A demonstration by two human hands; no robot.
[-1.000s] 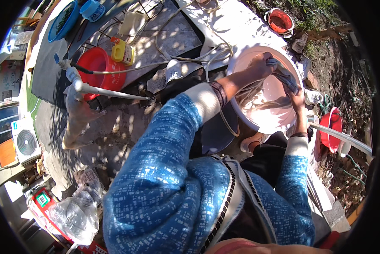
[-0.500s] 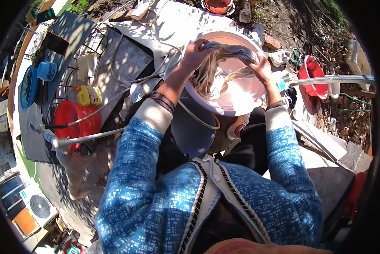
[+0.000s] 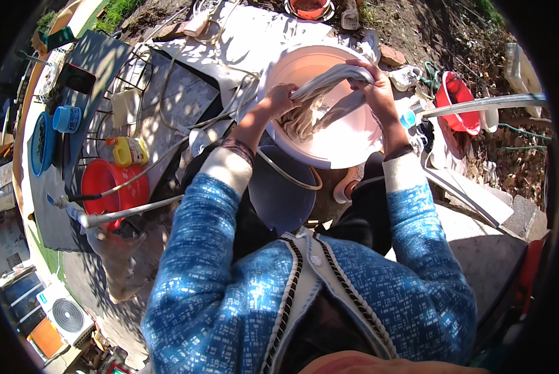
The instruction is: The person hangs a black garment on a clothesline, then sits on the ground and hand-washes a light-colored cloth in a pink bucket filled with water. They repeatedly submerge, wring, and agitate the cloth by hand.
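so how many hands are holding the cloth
2: the left hand grips the pale cloth near the left side of the wide pinkish basin, and the right hand grips it farther right. No other hands show.

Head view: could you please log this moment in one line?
left hand: holding pale cloth; right hand: same cloth; pale cloth: over round basin

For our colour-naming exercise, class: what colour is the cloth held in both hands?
The cloth is pale greyish beige; it shows best in the head view.
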